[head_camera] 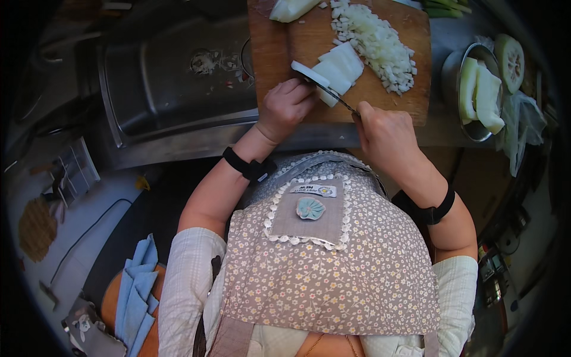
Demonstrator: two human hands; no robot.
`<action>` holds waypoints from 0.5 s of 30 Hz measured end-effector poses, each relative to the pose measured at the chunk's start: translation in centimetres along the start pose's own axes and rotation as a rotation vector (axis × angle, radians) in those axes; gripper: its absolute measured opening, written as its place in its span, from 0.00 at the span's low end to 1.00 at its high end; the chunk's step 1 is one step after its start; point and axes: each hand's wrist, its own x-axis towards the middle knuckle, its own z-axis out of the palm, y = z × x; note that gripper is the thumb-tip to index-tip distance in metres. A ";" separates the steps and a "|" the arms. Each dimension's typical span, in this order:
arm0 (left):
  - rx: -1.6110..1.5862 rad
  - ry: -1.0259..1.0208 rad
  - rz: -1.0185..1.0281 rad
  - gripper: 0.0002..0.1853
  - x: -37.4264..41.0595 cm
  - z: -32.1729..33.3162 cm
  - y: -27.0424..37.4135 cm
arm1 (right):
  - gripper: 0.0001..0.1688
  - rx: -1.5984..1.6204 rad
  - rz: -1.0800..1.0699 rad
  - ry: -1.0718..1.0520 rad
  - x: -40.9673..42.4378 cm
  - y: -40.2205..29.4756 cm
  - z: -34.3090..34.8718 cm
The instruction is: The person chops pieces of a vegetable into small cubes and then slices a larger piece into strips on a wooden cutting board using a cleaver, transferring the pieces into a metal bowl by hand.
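My right hand (388,131) grips the handle of a kitchen knife (339,99), whose blade shows nearly edge-on and slants up to the left. A pale slice (310,73) lies against the blade's far side. Curled fingers of my left hand (285,105) touch the near side of the blade or the food there; what they hold is hidden. Beyond the knife, overlapping white slices, apparently winter melon (341,67), rest on a wooden cutting board (308,42). A heap of small white dice (379,47) spreads along the board's right side. One larger pale chunk (292,9) sits at the far edge.
Left of the board is a metal sink (147,76) with scraps around its drain (203,61). At right, a metal bowl (450,80) holds pale melon pieces (486,96), beside a seeded melon round (511,62) and a clear plastic bag (519,129). Green stalks (446,8) lie behind.
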 end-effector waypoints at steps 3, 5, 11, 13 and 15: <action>-0.017 -0.016 0.002 0.10 0.0 0.0 0.0 | 0.03 -0.008 0.046 -0.042 0.6 -0.1 1.2; -0.019 -0.036 0.001 0.10 0.0 -0.1 0.1 | 0.03 -0.012 0.066 -0.028 1.4 0.0 3.3; -0.016 0.008 -0.009 0.10 0.7 -0.1 0.3 | 0.06 0.051 0.057 0.017 2.4 1.7 4.5; -0.029 0.015 -0.013 0.10 1.2 -0.4 0.5 | 0.07 0.113 0.049 0.062 2.3 2.6 4.0; -0.022 0.000 -0.005 0.10 1.2 -0.5 0.6 | 0.09 0.195 0.070 0.109 2.3 2.8 3.6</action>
